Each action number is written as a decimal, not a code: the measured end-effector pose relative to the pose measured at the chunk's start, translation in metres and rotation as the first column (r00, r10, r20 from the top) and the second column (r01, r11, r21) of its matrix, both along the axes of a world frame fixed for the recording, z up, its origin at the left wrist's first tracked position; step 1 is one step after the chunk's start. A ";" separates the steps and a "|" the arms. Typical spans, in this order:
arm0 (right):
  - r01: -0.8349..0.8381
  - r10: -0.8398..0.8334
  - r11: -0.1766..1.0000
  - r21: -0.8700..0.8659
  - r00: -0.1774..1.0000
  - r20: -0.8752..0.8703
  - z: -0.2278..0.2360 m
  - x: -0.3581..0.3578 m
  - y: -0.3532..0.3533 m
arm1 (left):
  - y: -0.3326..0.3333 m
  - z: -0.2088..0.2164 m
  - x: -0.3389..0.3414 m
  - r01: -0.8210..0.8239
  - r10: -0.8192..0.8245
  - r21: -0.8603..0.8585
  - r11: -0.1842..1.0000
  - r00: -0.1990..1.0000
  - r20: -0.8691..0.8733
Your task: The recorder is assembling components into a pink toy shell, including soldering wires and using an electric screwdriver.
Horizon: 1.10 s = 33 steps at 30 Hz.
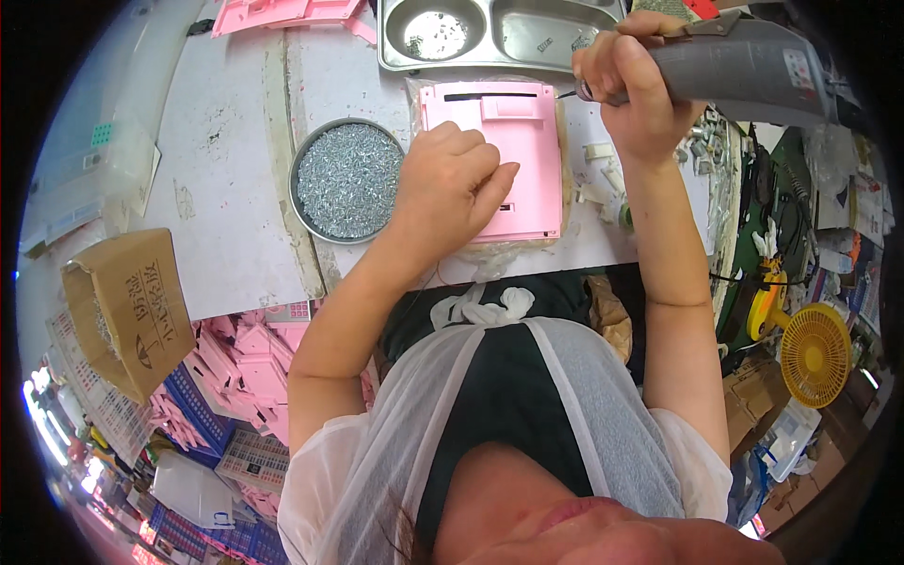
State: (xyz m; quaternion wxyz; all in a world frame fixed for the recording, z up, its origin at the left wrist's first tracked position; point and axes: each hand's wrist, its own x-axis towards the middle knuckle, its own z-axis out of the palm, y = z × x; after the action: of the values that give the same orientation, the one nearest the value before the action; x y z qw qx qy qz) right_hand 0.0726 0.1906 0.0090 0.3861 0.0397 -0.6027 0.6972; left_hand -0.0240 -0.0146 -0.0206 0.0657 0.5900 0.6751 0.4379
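A pink plastic housing [527, 169] lies on a clear plastic bag on the table in front of me. My left hand [447, 188] rests over its left side, fingers curled in and thumb pointing right; whatever they might hold is hidden. My right hand [645, 94] is wrapped round a grey electric screwdriver [744, 71], held nearly level. Its thin dark bit points left, its tip close to the housing's upper right corner; I cannot tell whether they touch. Left of my left hand stands a round metal bowl [348, 179] full of small silvery screws.
A steel compartment tray [490, 58] with small dark parts stands at the far edge. More pink parts [282, 14] lie at the far left. A brown paper bag [141, 311] sits at the table's left corner, pink pieces below it. At right are small pale parts and a yellow fan [815, 354].
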 end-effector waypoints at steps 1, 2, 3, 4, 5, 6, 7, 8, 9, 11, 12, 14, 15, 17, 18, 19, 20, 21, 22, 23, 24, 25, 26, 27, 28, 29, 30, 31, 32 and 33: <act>0.011 -0.011 1.000 0.013 1.000 0.006 -0.001 -0.001 0.002 | 0.000 0.000 -0.002 0.010 -0.010 -0.008 1.000 0.999 0.039; 0.020 -0.020 1.000 0.023 1.000 0.008 -0.002 -0.003 0.003 | 0.000 0.000 -0.003 0.024 -0.023 -0.013 1.000 0.998 0.058; 0.029 -0.029 0.999 0.034 1.000 0.011 -0.004 -0.005 0.004 | -0.001 -0.001 -0.005 0.038 -0.036 -0.017 0.999 0.996 0.077; 0.043 -0.044 0.999 0.033 0.998 0.036 -0.005 -0.008 0.002 | -0.001 -0.001 -0.006 0.052 -0.050 -0.021 0.998 0.994 0.096; 0.055 -0.057 0.998 0.032 0.996 0.062 -0.005 -0.010 -0.002 | -0.002 -0.001 -0.006 0.051 -0.049 -0.017 0.999 0.993 0.106; 0.068 -0.071 0.997 0.032 0.994 0.088 -0.006 -0.013 -0.004 | -0.003 0.000 -0.006 0.051 -0.049 -0.012 0.999 0.992 0.116; 0.049 -0.053 0.998 0.048 0.994 0.096 -0.007 -0.014 -0.003 | -0.003 0.000 -0.007 0.051 -0.050 -0.008 0.999 0.991 0.126; 0.030 -0.036 0.998 0.064 0.994 0.105 -0.008 -0.014 -0.001 | -0.003 0.000 -0.007 0.052 -0.051 -0.004 0.999 0.990 0.133; 0.011 -0.020 0.997 0.079 0.993 0.114 -0.010 -0.014 0.000 | -0.003 0.000 -0.007 0.053 -0.052 0.001 0.999 0.989 0.141; 0.028 -0.037 0.996 0.086 0.993 0.114 -0.012 -0.016 0.000 | -0.003 -0.002 -0.008 0.057 -0.057 0.004 0.998 0.987 0.152; 0.036 -0.046 0.995 0.090 0.993 0.111 -0.012 -0.017 -0.001 | -0.003 -0.003 -0.009 0.060 -0.060 0.002 0.998 0.986 0.156; 0.125 -0.140 0.986 0.107 0.980 0.145 0.001 -0.018 -0.005 | -0.006 -0.004 -0.007 0.043 -0.046 0.019 0.999 0.982 0.183; 0.161 -0.178 0.980 0.114 0.972 0.154 0.009 -0.021 -0.009 | -0.006 -0.005 -0.005 0.017 -0.025 0.038 0.999 0.980 0.199; -0.076 0.075 0.997 0.010 0.997 0.019 0.028 -0.010 -0.016 | -0.006 -0.003 -0.003 -0.028 0.017 0.057 0.998 0.981 0.194; -0.202 0.202 0.979 -0.005 0.979 -0.025 0.046 -0.005 -0.025 | -0.006 0.001 -0.001 -0.040 0.029 0.060 0.997 0.983 0.179; -0.325 0.324 0.945 -0.015 0.944 -0.070 0.057 -0.001 -0.033 | -0.006 0.003 0.001 -0.052 0.041 0.062 0.997 0.986 0.164; -0.334 0.332 0.942 -0.026 0.942 -0.044 0.058 0.000 -0.042 | -0.007 0.003 0.002 -0.070 0.056 0.081 0.994 0.985 0.164; -0.342 0.342 0.939 -0.036 0.940 -0.016 0.057 -0.001 -0.051 | -0.009 0.002 0.003 -0.087 0.070 0.099 0.991 0.984 0.164; -0.347 0.348 0.937 -0.047 0.938 0.002 0.054 -0.002 -0.056 | -0.011 0.001 0.003 -0.105 0.085 0.118 0.987 0.983 0.165; -0.347 0.349 0.936 -0.056 0.937 0.027 0.052 -0.002 -0.060 | -0.012 0.001 0.003 -0.105 0.083 0.117 0.988 0.981 0.176; -0.344 0.347 0.937 -0.066 0.937 0.042 0.050 -0.002 -0.063 | -0.013 0.001 0.003 -0.106 0.083 0.117 0.988 0.979 0.188; -0.338 0.343 0.937 -0.082 0.938 0.044 0.048 -0.004 -0.066 | -0.016 0.000 0.002 -0.108 0.084 0.115 0.987 0.977 0.198; -0.333 0.338 0.938 -0.098 0.940 0.043 0.046 -0.006 -0.070 | -0.019 -0.002 0.001 -0.132 0.115 0.106 0.986 0.982 0.148; -0.325 0.331 0.938 -0.122 0.943 0.029 0.045 -0.010 -0.074 | -0.023 -0.006 0.000 -0.157 0.148 0.097 0.983 0.984 0.097; -0.335 0.339 0.935 -0.115 0.940 0.016 0.044 -0.015 -0.076 | -0.027 -0.009 -0.001 -0.184 0.181 0.087 0.979 0.982 0.045; -0.338 0.341 0.935 -0.106 0.940 0.010 0.044 -0.018 -0.077 | -0.029 -0.006 -0.004 -0.241 0.238 0.101 0.965 0.970 0.037; -0.357 0.358 0.932 -0.067 0.934 0.006 0.042 -0.025 -0.073 | -0.031 0.000 -0.009 -0.298 0.296 0.114 0.948 0.955 0.029; -0.377 0.377 0.926 -0.028 0.926 0.003 0.040 -0.034 -0.069 | -0.033 0.006 -0.015 -0.355 0.355 0.126 0.926 0.935 0.023; -0.369 0.368 0.929 -0.041 0.930 -0.025 0.032 -0.044 -0.061 | -0.042 0.013 -0.024 -0.436 0.438 0.040 0.899 0.896 -0.068; -0.354 0.352 0.934 -0.051 0.935 -0.050 0.024 -0.053 -0.053 | -0.054 0.018 -0.038 -0.513 0.501 -0.037 0.858 0.850 -0.163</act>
State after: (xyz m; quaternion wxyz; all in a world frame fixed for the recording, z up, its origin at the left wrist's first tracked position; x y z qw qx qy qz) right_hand 0.0200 0.1375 0.0332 0.2676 0.1496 -0.5571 0.7718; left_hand -0.0621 -0.0687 -0.0031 -0.0790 0.4186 0.8267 0.3677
